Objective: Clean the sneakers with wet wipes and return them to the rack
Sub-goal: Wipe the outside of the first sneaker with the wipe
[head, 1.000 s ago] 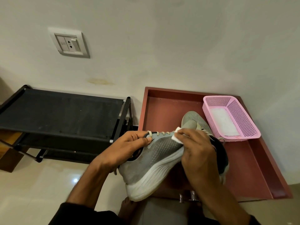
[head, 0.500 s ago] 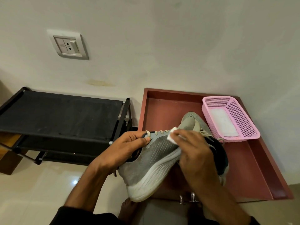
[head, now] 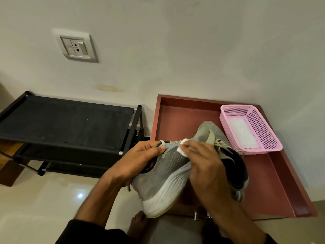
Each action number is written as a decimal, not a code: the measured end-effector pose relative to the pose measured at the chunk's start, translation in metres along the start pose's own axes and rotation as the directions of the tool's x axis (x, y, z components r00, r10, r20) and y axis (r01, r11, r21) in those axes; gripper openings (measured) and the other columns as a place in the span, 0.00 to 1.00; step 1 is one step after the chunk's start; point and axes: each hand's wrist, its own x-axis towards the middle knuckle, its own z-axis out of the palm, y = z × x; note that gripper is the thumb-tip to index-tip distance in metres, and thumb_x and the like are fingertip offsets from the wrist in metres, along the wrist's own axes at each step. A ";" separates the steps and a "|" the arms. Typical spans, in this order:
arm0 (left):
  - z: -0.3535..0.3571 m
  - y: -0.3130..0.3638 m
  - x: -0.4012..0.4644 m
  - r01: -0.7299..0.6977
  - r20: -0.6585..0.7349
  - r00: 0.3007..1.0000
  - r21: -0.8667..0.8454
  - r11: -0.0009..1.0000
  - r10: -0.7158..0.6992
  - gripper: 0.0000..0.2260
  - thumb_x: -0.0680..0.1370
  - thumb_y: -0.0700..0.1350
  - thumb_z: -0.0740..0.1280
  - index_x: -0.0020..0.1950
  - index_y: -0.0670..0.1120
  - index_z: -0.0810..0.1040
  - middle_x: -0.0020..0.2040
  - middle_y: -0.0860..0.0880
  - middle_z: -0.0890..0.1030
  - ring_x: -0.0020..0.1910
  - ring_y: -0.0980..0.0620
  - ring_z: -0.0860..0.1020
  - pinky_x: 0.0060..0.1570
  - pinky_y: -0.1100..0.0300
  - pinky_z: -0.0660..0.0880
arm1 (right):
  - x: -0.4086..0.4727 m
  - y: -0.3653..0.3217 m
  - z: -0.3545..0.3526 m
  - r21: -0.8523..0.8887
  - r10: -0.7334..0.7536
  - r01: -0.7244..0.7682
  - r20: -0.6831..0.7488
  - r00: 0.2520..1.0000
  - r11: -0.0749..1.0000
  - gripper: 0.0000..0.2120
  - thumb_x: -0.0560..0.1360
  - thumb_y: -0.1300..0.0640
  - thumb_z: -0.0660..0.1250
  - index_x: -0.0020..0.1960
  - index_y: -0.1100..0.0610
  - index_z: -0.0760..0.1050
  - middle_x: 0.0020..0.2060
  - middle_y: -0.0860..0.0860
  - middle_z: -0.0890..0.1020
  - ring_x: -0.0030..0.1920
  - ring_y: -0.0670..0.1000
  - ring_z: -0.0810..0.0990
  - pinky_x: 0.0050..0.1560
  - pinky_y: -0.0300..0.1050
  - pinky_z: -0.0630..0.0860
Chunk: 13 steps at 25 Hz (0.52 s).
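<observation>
A grey sneaker (head: 163, 180) with a white sole is held on its side in front of me, heel toward me. My left hand (head: 140, 159) grips it at the collar, thumb on the top lace. My right hand (head: 204, 166) presses a folded white wet wipe (head: 182, 148) against the sneaker's upper near the laces. A second grey sneaker (head: 219, 136) with a dark lining lies behind my right hand on the red-brown cabinet top (head: 179, 120), partly hidden. The black shoe rack (head: 66, 124) stands at the left against the wall.
A pink perforated basket (head: 263, 136) with white wipes inside sits at the cabinet's back right. A wall socket (head: 76, 47) is above the rack. Glossy tiled floor (head: 44, 199) lies below, and a bare foot (head: 139, 224) shows under the sneaker.
My right hand has slid the wipe leftward along the sneaker's upper toward the laces near my left thumb. The left hand keeps its grip.
</observation>
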 end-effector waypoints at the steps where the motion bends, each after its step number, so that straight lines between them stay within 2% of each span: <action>1: 0.002 0.000 0.001 0.001 -0.001 1.000 0.002 1.000 -0.001 0.18 0.83 0.51 0.62 0.52 0.36 0.79 0.46 0.32 0.76 0.46 0.40 0.72 0.49 0.45 0.69 | -0.010 -0.015 0.004 0.022 -0.092 0.091 0.048 0.995 0.996 0.16 0.78 0.64 0.58 0.59 0.62 0.81 0.56 0.54 0.82 0.58 0.52 0.78 0.59 0.45 0.78; 3: 0.004 0.000 0.001 0.006 -0.011 1.000 -0.018 1.000 -0.006 0.16 0.83 0.48 0.60 0.52 0.36 0.80 0.46 0.37 0.79 0.45 0.41 0.75 0.49 0.50 0.74 | -0.027 -0.035 0.008 0.110 -0.301 0.288 0.137 0.944 0.951 0.15 0.81 0.62 0.58 0.61 0.62 0.80 0.58 0.54 0.81 0.59 0.52 0.78 0.62 0.43 0.75; 4: 0.004 -0.001 0.002 0.008 -0.016 1.000 -0.024 1.000 -0.008 0.17 0.83 0.48 0.60 0.53 0.36 0.80 0.48 0.36 0.80 0.46 0.41 0.75 0.50 0.49 0.74 | -0.023 -0.028 0.007 0.118 -0.324 0.308 0.161 0.932 0.944 0.15 0.81 0.62 0.58 0.62 0.62 0.80 0.58 0.54 0.81 0.59 0.52 0.78 0.62 0.44 0.76; 5: 0.003 -0.002 0.002 0.013 -0.021 1.000 -0.018 1.000 -0.014 0.17 0.83 0.50 0.60 0.53 0.36 0.79 0.49 0.33 0.79 0.47 0.41 0.75 0.52 0.47 0.72 | -0.014 -0.015 0.006 0.087 -0.274 0.264 0.127 0.953 0.961 0.15 0.80 0.64 0.58 0.61 0.62 0.80 0.57 0.55 0.82 0.59 0.52 0.77 0.61 0.47 0.77; 6: 0.003 -0.002 0.003 0.017 -0.025 1.000 -0.016 1.000 -0.018 0.18 0.83 0.51 0.61 0.53 0.36 0.80 0.50 0.30 0.78 0.48 0.40 0.74 0.52 0.46 0.71 | -0.004 -0.003 0.006 0.042 -0.163 0.160 0.068 0.984 0.986 0.16 0.77 0.67 0.60 0.60 0.62 0.81 0.56 0.55 0.82 0.59 0.51 0.77 0.60 0.49 0.78; 7: 0.003 -0.001 0.002 0.019 -0.023 1.000 -0.014 1.000 -0.019 0.17 0.83 0.51 0.61 0.52 0.38 0.81 0.50 0.30 0.78 0.48 0.41 0.75 0.52 0.46 0.71 | 0.002 0.002 0.004 0.028 -0.061 0.060 0.040 0.997 0.998 0.16 0.75 0.69 0.61 0.60 0.62 0.81 0.56 0.55 0.83 0.59 0.51 0.77 0.59 0.50 0.79; 8: 0.003 -0.002 0.003 0.020 -0.025 0.999 -0.013 1.000 -0.020 0.16 0.83 0.50 0.61 0.51 0.39 0.82 0.48 0.33 0.79 0.47 0.41 0.75 0.51 0.47 0.72 | 0.001 -0.001 0.004 0.037 -0.041 0.040 0.037 0.998 0.999 0.16 0.75 0.69 0.61 0.59 0.62 0.81 0.55 0.55 0.83 0.59 0.51 0.77 0.60 0.48 0.78; 9: 0.005 -0.001 0.004 0.021 -0.023 0.999 -0.012 1.000 -0.021 0.16 0.83 0.49 0.60 0.48 0.40 0.82 0.46 0.37 0.80 0.45 0.42 0.75 0.50 0.49 0.73 | -0.007 -0.013 0.004 0.054 -0.109 0.106 0.069 0.992 0.993 0.15 0.77 0.67 0.60 0.59 0.62 0.81 0.56 0.55 0.83 0.59 0.50 0.77 0.62 0.45 0.77; 11: 0.006 0.001 0.003 0.017 -0.023 1.000 -0.022 1.000 -0.017 0.16 0.83 0.47 0.59 0.45 0.42 0.82 0.42 0.43 0.81 0.41 0.46 0.78 0.46 0.57 0.76 | -0.025 -0.036 0.006 0.162 -0.362 0.339 0.139 0.922 0.927 0.16 0.83 0.61 0.55 0.60 0.62 0.81 0.57 0.54 0.82 0.59 0.51 0.78 0.63 0.40 0.74; 12: 0.006 0.000 0.003 0.014 -0.031 0.999 -0.027 1.000 -0.015 0.16 0.83 0.47 0.59 0.44 0.43 0.83 0.41 0.42 0.82 0.40 0.48 0.78 0.46 0.57 0.76 | -0.024 -0.032 0.005 0.184 -0.419 0.391 0.159 0.894 0.902 0.18 0.85 0.59 0.53 0.60 0.62 0.81 0.58 0.54 0.82 0.59 0.51 0.78 0.64 0.41 0.74; 13: 0.005 0.000 0.003 0.012 -0.035 0.999 -0.025 1.000 -0.013 0.16 0.83 0.48 0.60 0.45 0.41 0.82 0.42 0.37 0.81 0.42 0.46 0.77 0.48 0.54 0.75 | -0.016 -0.020 0.003 0.164 -0.387 0.364 0.143 0.911 0.917 0.19 0.85 0.58 0.52 0.60 0.61 0.81 0.57 0.54 0.82 0.59 0.51 0.79 0.64 0.44 0.75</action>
